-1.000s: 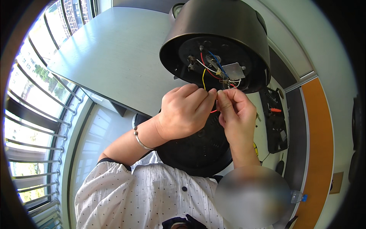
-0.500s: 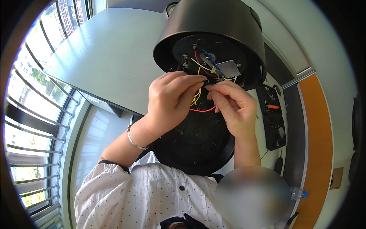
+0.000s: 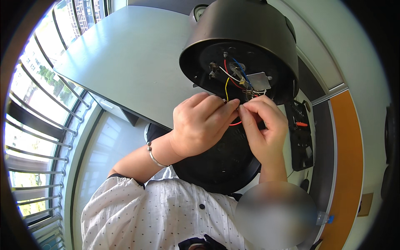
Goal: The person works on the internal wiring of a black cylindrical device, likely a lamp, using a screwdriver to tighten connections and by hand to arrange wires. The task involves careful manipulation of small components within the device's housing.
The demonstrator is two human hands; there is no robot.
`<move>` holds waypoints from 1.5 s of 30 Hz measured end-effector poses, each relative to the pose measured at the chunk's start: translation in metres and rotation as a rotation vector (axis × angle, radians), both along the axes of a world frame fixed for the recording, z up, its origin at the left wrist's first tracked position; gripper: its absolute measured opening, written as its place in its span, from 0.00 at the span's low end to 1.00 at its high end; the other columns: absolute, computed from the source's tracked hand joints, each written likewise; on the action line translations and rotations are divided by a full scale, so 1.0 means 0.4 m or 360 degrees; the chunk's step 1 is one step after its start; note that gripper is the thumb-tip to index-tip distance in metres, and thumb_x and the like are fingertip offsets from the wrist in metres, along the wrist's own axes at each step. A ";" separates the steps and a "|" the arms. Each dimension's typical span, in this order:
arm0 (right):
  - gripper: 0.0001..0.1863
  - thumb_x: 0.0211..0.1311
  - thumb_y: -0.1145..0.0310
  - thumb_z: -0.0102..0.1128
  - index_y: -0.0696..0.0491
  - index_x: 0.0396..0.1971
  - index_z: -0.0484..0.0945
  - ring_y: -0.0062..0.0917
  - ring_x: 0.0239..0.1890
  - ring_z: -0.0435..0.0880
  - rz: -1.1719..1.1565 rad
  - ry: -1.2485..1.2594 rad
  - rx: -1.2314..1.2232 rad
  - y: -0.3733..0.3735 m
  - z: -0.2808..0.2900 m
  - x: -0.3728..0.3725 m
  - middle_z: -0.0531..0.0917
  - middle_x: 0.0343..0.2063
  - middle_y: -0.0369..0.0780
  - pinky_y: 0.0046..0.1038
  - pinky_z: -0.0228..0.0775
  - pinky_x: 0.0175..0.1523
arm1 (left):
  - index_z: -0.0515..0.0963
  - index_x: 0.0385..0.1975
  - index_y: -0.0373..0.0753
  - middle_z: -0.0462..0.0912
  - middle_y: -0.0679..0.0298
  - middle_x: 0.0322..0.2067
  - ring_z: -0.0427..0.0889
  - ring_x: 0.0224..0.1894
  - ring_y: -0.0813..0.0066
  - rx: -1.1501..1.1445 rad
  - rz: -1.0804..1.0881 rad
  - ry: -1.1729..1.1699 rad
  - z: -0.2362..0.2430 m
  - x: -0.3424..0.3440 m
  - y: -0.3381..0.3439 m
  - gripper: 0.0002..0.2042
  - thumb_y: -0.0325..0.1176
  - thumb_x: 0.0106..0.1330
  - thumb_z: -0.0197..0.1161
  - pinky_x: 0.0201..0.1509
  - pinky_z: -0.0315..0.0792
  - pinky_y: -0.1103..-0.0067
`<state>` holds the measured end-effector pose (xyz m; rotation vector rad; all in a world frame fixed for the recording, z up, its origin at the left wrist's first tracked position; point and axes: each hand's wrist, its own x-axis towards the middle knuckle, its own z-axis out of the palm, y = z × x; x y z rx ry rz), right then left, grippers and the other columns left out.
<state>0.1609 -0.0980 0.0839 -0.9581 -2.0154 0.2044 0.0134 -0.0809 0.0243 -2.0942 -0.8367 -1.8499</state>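
Observation:
A dark metal appliance body (image 3: 241,23) lies tipped on its side, showing its underside with red, blue, white and yellow wires (image 3: 237,79), connectors and a small silver plate (image 3: 258,81). Just in front of its lower rim, my left hand (image 3: 201,123) is closed in a pinch on something small among the wires, mostly hidden by its fingers. My right hand (image 3: 264,129) pinches at the same spot, thumb and forefinger meeting beside the left fingertips; what they hold is too small to make out. A red wire runs between my hands. A round black base (image 3: 212,166) is beneath them.
A pale desk (image 3: 121,62) extends to the left, near a barred window. On the right, an open black tool case (image 3: 302,146) holds tools, one red-handled. A plastic bottle (image 3: 325,217) stands at the lower right, beside an orange panel (image 3: 346,146).
Half a second ago my fingers were farther apart, with looped yellow wires showing between them; now they meet and hide most of those. The appliance and hands appear lower and further right in view.

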 end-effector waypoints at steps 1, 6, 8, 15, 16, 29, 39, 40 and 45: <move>0.02 0.51 0.79 0.58 0.58 0.22 0.74 0.17 0.15 0.66 0.0005 -0.0064 0.0035 -0.002 0.000 0.002 0.72 0.18 0.36 0.17 0.54 0.18 | 0.79 0.30 0.35 0.74 0.65 0.21 0.70 0.17 0.73 0.0024 0.0020 0.0023 -0.001 -0.001 -0.002 0.14 0.26 0.40 0.68 0.18 0.65 0.81; 0.04 0.46 0.81 0.59 0.57 0.22 0.73 0.29 0.18 0.70 -0.0022 -0.0287 0.0260 -0.010 0.012 0.002 0.73 0.18 0.38 0.24 0.60 0.22 | 0.79 0.29 0.34 0.73 0.66 0.20 0.69 0.16 0.76 0.0118 0.0054 0.0145 -0.001 -0.008 -0.001 0.14 0.27 0.39 0.68 0.16 0.63 0.83; 0.05 0.45 0.81 0.59 0.57 0.22 0.73 0.30 0.18 0.71 -0.0010 -0.0247 0.0194 -0.013 0.016 0.005 0.73 0.18 0.39 0.26 0.61 0.23 | 0.79 0.29 0.34 0.73 0.67 0.20 0.68 0.16 0.77 0.0134 0.0069 0.0185 0.000 -0.006 -0.003 0.14 0.27 0.39 0.68 0.15 0.63 0.83; 0.06 0.44 0.81 0.60 0.57 0.23 0.74 0.29 0.19 0.71 0.0022 -0.0296 0.0214 -0.017 0.019 0.010 0.72 0.19 0.38 0.26 0.61 0.24 | 0.79 0.29 0.35 0.72 0.68 0.19 0.69 0.16 0.78 0.0183 0.0092 0.0258 -0.007 -0.012 -0.003 0.15 0.28 0.36 0.67 0.15 0.63 0.84; 0.06 0.44 0.81 0.60 0.57 0.23 0.74 0.29 0.20 0.70 0.0010 -0.0325 0.0244 -0.018 0.020 0.009 0.72 0.19 0.38 0.26 0.61 0.24 | 0.79 0.29 0.35 0.72 0.68 0.19 0.69 0.16 0.78 0.0176 0.0095 0.0258 -0.008 -0.013 -0.003 0.15 0.28 0.36 0.67 0.16 0.63 0.84; 0.06 0.41 0.80 0.62 0.59 0.22 0.74 0.29 0.22 0.70 -0.0019 -0.0518 0.0419 -0.027 0.037 0.007 0.72 0.20 0.38 0.25 0.61 0.25 | 0.79 0.30 0.35 0.73 0.67 0.21 0.70 0.18 0.77 0.0138 0.0065 0.0238 -0.002 -0.008 -0.014 0.15 0.26 0.38 0.67 0.17 0.65 0.83; 0.05 0.43 0.80 0.61 0.58 0.21 0.74 0.28 0.21 0.68 -0.0011 -0.0518 0.0464 -0.026 0.033 0.006 0.70 0.19 0.37 0.26 0.60 0.24 | 0.80 0.30 0.35 0.73 0.67 0.21 0.70 0.18 0.77 0.0161 0.0096 0.0241 -0.005 -0.006 -0.015 0.15 0.27 0.39 0.67 0.18 0.65 0.83; 0.05 0.43 0.80 0.61 0.58 0.21 0.74 0.28 0.20 0.68 -0.0020 -0.0513 0.0462 -0.025 0.031 0.006 0.70 0.19 0.37 0.26 0.60 0.23 | 0.80 0.30 0.35 0.72 0.67 0.21 0.70 0.18 0.77 0.0147 0.0113 0.0248 -0.005 -0.005 -0.016 0.15 0.27 0.38 0.67 0.18 0.65 0.83; 0.04 0.42 0.80 0.62 0.59 0.21 0.76 0.28 0.21 0.70 -0.0114 -0.0544 0.0416 -0.037 0.036 -0.001 0.71 0.19 0.37 0.25 0.60 0.25 | 0.80 0.30 0.36 0.72 0.67 0.22 0.70 0.18 0.77 0.0155 0.0127 0.0246 -0.009 -0.005 -0.013 0.15 0.27 0.37 0.67 0.18 0.65 0.83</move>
